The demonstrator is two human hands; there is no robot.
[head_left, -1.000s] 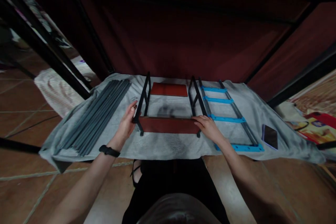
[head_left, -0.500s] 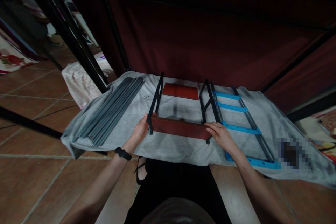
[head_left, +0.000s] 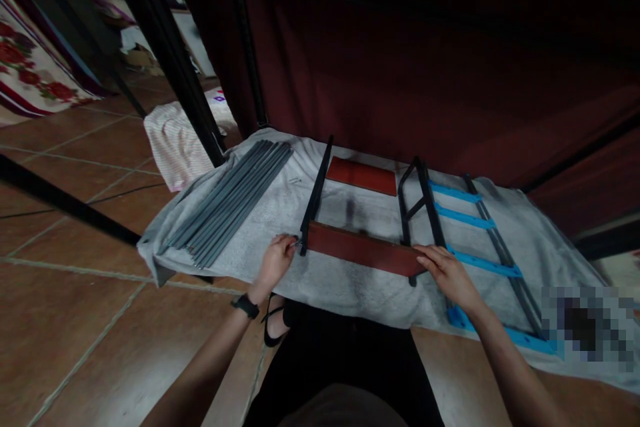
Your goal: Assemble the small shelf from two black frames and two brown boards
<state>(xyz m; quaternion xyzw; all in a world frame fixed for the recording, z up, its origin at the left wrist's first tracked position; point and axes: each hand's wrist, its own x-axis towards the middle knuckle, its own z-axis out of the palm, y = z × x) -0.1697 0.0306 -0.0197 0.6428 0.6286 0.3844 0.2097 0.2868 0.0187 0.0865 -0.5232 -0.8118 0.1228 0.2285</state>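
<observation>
A reddish-brown board (head_left: 363, 249) stands on its long edge between two black metal side frames, the left frame (head_left: 317, 193) and the right frame (head_left: 431, 203). My left hand (head_left: 278, 260) is closed in a pinch at the lower end of the left frame. A small shiny metal piece shows at its fingertips; its exact kind is too small to tell. My right hand (head_left: 445, 272) grips the board's right end, fingers over the top edge, close to the right frame. Behind the upright board, a second reddish-brown board (head_left: 362, 175) lies flat.
Grey metal tubes (head_left: 235, 207) lie bundled at the left on a grey cloth (head_left: 330, 287). To the right is a grey frame with blue crossbars (head_left: 483, 260). A black upright post (head_left: 170, 53) rises at the left. Small metal bits (head_left: 295, 180) lie near the tubes.
My left hand has shifted from the frame's side to its lower end and now pinches a small metal piece. The left frame looks turned more upright. The camera view has swung left.
</observation>
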